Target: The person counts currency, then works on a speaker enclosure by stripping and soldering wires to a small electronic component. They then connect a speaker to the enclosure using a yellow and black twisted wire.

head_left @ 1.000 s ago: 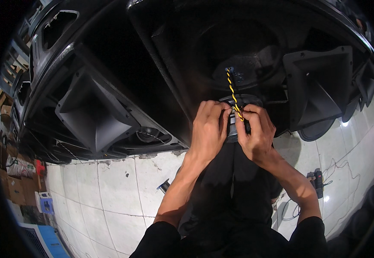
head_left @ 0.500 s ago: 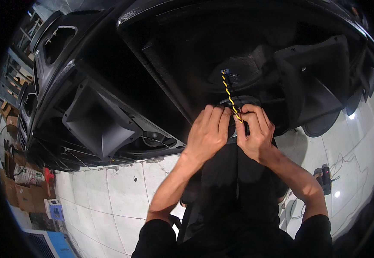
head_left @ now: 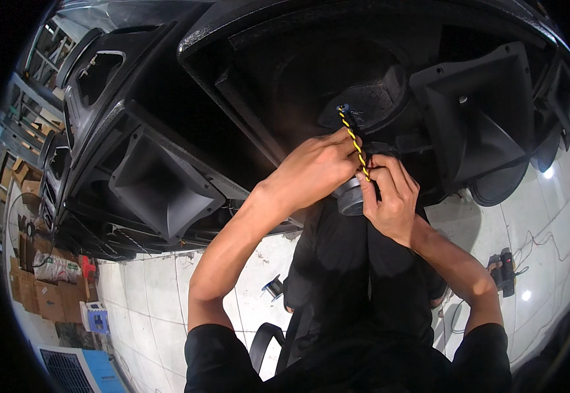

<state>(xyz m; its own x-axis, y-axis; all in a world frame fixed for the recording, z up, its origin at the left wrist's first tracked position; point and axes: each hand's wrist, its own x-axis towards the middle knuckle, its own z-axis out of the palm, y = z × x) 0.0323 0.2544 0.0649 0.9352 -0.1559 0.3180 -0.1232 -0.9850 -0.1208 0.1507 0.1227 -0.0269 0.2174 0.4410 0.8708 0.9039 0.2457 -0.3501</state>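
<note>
A twisted yellow-and-black wire [head_left: 355,139] comes out of the recess of a black speaker cabinet [head_left: 245,118] and runs down between my hands. My right hand [head_left: 393,200] pinches the lower end of this wire between thumb and fingers. Close by, my left hand [head_left: 321,167] lies against the wire with its fingers curled; their tips are hidden, so what they grip cannot be made out. Below my fingers a round grey metal part [head_left: 350,198] rests at my lap, partly covered by my hands.
Black horn flares [head_left: 167,180] sit in cabinets on both sides. A spool [head_left: 274,287] lies on the white tiled floor [head_left: 147,288] by my leg. To the right are a dark tool [head_left: 507,272] and thin cables. Cardboard boxes [head_left: 49,298] and a blue-and-white cooler [head_left: 88,373] stand at left.
My left hand has shifted up along the wire, its forearm turning more sideways. The grey metal part shows more now. My right hand stays at the wire's end. The view has shifted slightly.
</note>
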